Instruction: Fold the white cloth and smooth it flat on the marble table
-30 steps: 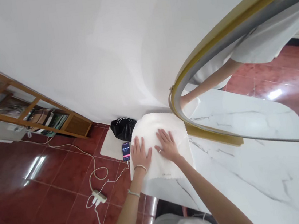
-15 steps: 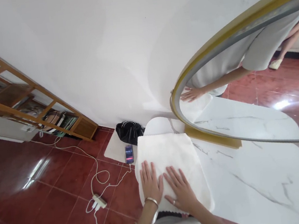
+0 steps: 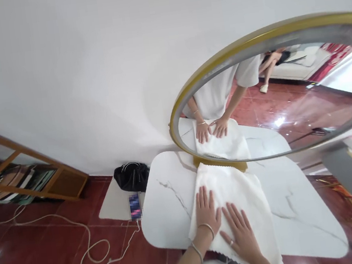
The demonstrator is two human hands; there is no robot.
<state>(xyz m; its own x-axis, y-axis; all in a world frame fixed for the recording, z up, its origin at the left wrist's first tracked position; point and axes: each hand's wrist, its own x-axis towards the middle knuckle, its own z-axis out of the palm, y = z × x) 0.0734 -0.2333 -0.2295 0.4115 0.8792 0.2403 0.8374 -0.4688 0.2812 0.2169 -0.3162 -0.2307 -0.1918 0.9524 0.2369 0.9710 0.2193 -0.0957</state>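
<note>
White scalloped-edge cloth (image 3: 253, 204) spread on marble-patterned surface (image 3: 163, 211), before gold-framed mirror (image 3: 289, 104). Left hand (image 3: 207, 214) and right hand (image 3: 241, 233) flat on it, palm-down, digits extended, gripping nothing; broad contact presumably spreads pressure, steadies cloth.

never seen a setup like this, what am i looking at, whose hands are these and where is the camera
There is no machine: a person works bare-handed, and every picture comes from one camera worn on their head, looking forward and down. The left hand and right hand rest palms down on a white cloth, gripping nothing. That cloth lies on a white table with grey veins. The gold-rimmed mirror behind reflects both hands, so you see them twice.
</note>
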